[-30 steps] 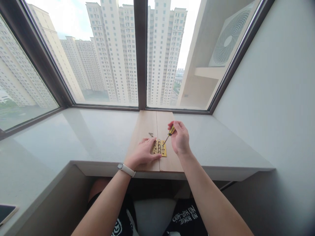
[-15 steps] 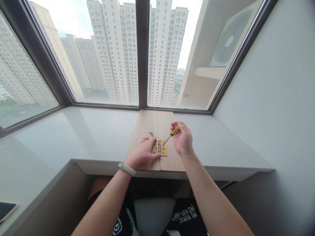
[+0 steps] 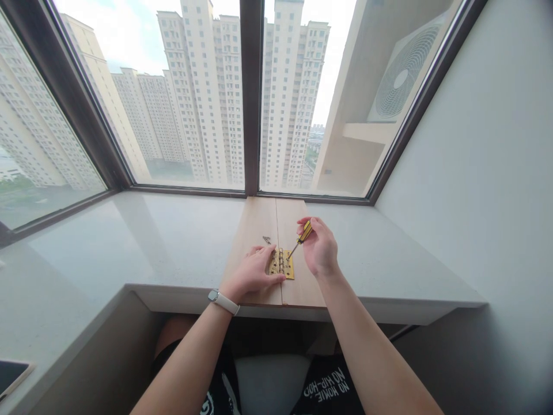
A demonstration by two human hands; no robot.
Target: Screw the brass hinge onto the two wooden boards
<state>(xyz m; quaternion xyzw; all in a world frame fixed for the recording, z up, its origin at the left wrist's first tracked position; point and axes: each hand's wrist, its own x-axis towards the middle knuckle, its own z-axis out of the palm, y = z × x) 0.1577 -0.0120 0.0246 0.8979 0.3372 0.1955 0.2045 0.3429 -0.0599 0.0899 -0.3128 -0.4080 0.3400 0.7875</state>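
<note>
Take the brass-coloured hinge [image 3: 290,269] as the clock's centre. It lies flat across the seam of two pale wooden boards [image 3: 298,291], its knuckles along the 12-to-6 line, on a white countertop [image 3: 181,248].

The left hand [image 3: 254,272] comes in from 8 o'clock and holds the hinge down. Its fingertips rest at the hinge's 11 o'clock corner and its thumb reaches along the lower edge to 6 o'clock, so the left leaf sits in the crook between them, partly covered, while the right leaf shows beyond.

The right hand [image 3: 322,248], at 2 o'clock, has its fingers curled around the yellow-and-black handle of a screwdriver [image 3: 305,231]. The shaft slants down from 1 o'clock, and its tip meets the right leaf; whether it sits in a screw head is too small to tell. These fingers are near the hinge but do not touch it.

A few small screws [image 3: 266,239] lie on the left board at 11 o'clock, just beyond the left fingertips.

At 5 o'clock, white lettering on the black shorts [image 3: 326,383] appears to read "NO HIP-HOP" and "NO HOMIE", set at a slant. A white print at 7 o'clock is cut off and cannot be read. The pale-banded watch [image 3: 223,301] at 8 o'clock has a face too small to make out.
</note>
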